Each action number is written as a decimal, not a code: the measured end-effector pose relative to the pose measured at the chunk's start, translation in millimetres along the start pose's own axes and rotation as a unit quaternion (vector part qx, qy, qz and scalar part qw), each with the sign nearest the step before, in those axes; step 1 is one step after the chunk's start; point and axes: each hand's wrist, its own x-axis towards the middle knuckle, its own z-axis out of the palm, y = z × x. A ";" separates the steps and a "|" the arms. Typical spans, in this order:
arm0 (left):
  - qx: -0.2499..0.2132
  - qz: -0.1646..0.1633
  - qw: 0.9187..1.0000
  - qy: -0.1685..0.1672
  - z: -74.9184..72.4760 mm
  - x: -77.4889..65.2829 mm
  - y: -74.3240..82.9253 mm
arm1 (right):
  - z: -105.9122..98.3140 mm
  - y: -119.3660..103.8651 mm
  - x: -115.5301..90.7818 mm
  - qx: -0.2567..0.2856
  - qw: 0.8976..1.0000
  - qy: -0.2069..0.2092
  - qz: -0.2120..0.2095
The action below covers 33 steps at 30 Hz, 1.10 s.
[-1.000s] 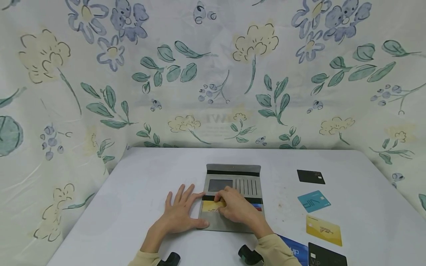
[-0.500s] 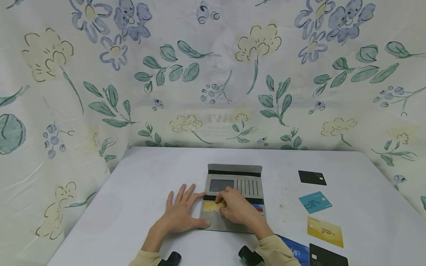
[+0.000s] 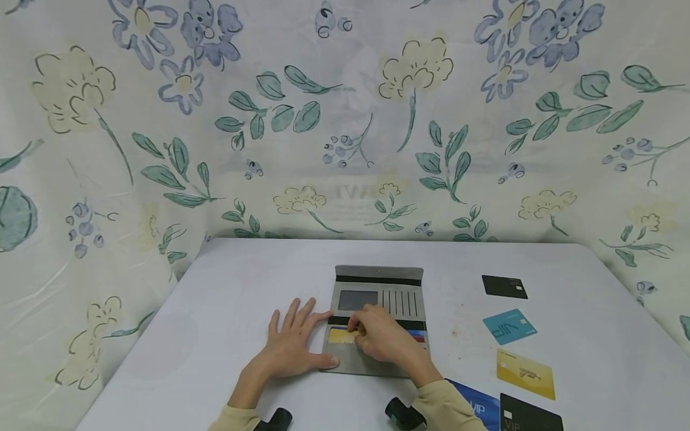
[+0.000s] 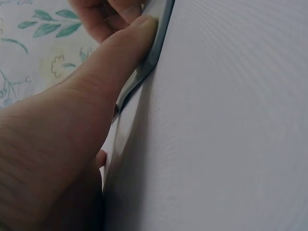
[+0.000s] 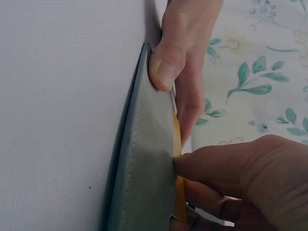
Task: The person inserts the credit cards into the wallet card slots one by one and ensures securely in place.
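Note:
A grey wallet (image 3: 372, 367) lies unfolded on the table, its card slots and a dark window facing up. My right hand (image 3: 387, 340) pinches a yellow card (image 3: 339, 336) that sits partly inside the wallet's lower left pocket. A thin blue edge shows just above that card. In the right wrist view, the thumb and fingers hold the yellow card (image 5: 180, 197) at the pocket's mouth. My left hand (image 3: 293, 346) lies with fingers spread, its thumb pressing the wallet's lower left corner and its index fingertip at the left edge. Blue and red card edges show in the pocket to the right.
On the white table (image 3: 242, 269), right of the wallet, several cards lie in a column: a small black card (image 3: 504, 287), a teal card (image 3: 509, 327), another yellow card (image 3: 525, 373), a blue card (image 3: 480, 407) and a black VIP card (image 3: 530, 415). Flowered cloth hangs behind.
The yellow card has slid slightly deeper into the pocket with my right fingers, and a blue edge has come into sight above it. My left hand has kept its place.

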 end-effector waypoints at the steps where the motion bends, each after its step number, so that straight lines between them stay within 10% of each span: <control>1: -0.001 0.001 1.000 0.000 -0.1 0.0 -0.1 | 0.0 0.2 0.2 0.000 1.000 0.000 -0.001; 33: -0.001 0.007 1.000 -0.011 -3.2 0.0 -0.5 | 8.3 5.4 2.3 0.019 0.999 0.038 -0.002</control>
